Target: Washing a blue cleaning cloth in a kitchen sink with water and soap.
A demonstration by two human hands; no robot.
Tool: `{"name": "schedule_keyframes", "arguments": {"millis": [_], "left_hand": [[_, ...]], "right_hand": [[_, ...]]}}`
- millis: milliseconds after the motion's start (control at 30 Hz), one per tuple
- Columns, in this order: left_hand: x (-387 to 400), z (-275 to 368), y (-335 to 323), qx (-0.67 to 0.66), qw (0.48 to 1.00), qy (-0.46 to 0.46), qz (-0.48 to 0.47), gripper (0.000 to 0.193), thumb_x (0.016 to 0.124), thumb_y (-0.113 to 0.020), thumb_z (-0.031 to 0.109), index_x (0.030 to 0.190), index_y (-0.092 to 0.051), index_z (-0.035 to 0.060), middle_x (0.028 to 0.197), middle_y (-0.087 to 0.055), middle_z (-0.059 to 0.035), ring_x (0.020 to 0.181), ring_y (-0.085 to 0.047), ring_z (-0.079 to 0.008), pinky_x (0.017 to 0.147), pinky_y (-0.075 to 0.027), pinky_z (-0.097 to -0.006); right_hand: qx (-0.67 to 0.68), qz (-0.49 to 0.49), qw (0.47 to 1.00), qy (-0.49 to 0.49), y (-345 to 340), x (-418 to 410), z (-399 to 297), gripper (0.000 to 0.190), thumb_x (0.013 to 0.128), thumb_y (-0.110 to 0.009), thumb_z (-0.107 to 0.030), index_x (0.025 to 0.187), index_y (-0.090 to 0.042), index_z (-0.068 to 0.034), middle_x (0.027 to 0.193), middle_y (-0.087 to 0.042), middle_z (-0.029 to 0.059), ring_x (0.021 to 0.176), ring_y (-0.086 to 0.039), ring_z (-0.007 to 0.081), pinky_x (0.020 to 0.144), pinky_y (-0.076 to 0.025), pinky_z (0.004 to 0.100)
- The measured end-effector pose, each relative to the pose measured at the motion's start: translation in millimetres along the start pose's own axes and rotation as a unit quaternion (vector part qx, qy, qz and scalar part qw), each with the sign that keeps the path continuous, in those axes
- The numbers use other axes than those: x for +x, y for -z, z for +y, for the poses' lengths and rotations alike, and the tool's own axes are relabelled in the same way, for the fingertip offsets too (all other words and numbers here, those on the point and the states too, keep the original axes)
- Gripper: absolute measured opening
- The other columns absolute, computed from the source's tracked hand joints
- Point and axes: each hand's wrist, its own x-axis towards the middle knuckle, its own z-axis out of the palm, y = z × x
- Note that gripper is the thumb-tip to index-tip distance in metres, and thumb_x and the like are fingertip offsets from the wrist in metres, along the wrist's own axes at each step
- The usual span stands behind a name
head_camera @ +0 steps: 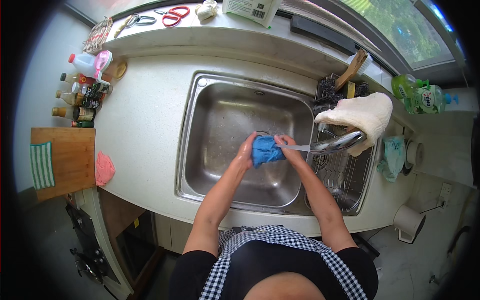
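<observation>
A bunched blue cloth (267, 151) is held between my two hands above the stainless steel sink basin (217, 123). My left hand (246, 149) grips its left side, and my right hand (289, 147) has hold of the right end. From the chrome faucet (335, 144) a stream of water (296, 147) runs onto my right hand and the cloth's edge. Wet drops dot the basin floor. The drain lies mostly hidden behind the cloth and hands.
A cream towel (360, 112) drapes over the faucet. To the right sits a wire dish rack (343, 183) in a smaller basin. Several bottles (84, 90), a wooden cutting board (71, 161) and a pink cloth (105, 168) are at left. Red-handled scissors (174, 17) lie on the sill.
</observation>
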Motion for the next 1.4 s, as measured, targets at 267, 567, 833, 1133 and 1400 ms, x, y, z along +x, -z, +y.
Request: {"name": "schedule_keyframes", "arguments": {"millis": [267, 567, 833, 1133, 1400], "left_hand": [[-11.2, 10.2, 0.8, 0.068, 0.992, -0.086, -0.065, 0.04, 0.09, -0.054, 0.036, 0.108, -0.054, 0.0009, 0.102, -0.061, -0.0135, 0.095, -0.061, -0.0228, 0.086, -0.05, -0.0363], [22.7, -22.9, -10.9, 0.019, 0.993, -0.1, -0.066, 0.042, 0.092, -0.052, 0.041, 0.113, -0.053, 0.0046, 0.109, -0.059, -0.0117, 0.101, -0.059, -0.024, 0.088, -0.049, -0.0394], [88.1, -78.7, 76.8, -0.051, 0.992, -0.019, -0.113, 0.031, 0.088, -0.058, 0.039, 0.097, -0.058, 0.0086, 0.089, -0.06, -0.0072, 0.076, -0.06, -0.0207, 0.065, -0.05, -0.033], [47.2, -62.0, 22.1, 0.065, 0.989, -0.061, 0.12, 0.017, 0.086, -0.059, 0.025, 0.08, -0.057, 0.0095, 0.072, -0.055, -0.0015, 0.069, -0.056, -0.0118, 0.059, -0.046, -0.0303], [41.8, -1.6, 62.9, -0.012, 0.995, -0.071, 0.062, 0.031, 0.086, -0.062, 0.031, 0.1, -0.058, 0.0041, 0.092, -0.063, -0.0073, 0.083, -0.062, -0.018, 0.077, -0.051, -0.0325]], "right_hand": [[0.312, -0.114, 0.942, -0.038, 32.5, -27.1, 5.0, 0.031, 0.083, -0.066, -0.014, 0.111, -0.056, -0.004, 0.105, -0.058, 0.0045, 0.1, -0.055, 0.0153, 0.092, -0.041, 0.029], [0.304, 0.106, 0.946, 0.024, 8.2, -48.5, -6.6, 0.033, 0.087, -0.057, -0.009, 0.118, -0.049, -0.002, 0.111, -0.057, 0.0067, 0.106, -0.054, 0.018, 0.094, -0.041, 0.032], [-0.115, 0.03, 0.958, 0.262, -63.3, -62.9, -60.2, 0.014, 0.08, -0.063, -0.016, 0.088, -0.06, -0.005, 0.081, -0.06, 0.0124, 0.078, -0.059, 0.0348, 0.072, -0.047, 0.0408], [-0.304, 0.142, 0.932, 0.139, -32.2, 25.2, 14.7, 0.027, 0.088, -0.05, -0.023, 0.069, -0.058, -0.005, 0.065, -0.056, 0.0174, 0.065, -0.057, 0.0394, 0.061, -0.046, 0.0485], [0.0, 0.037, 0.997, -0.062, -23.4, -6.1, 2.3, 0.03, 0.084, -0.064, -0.027, 0.104, -0.06, -0.005, 0.099, -0.064, 0.0124, 0.084, -0.062, 0.0247, 0.071, -0.05, 0.035]]}}
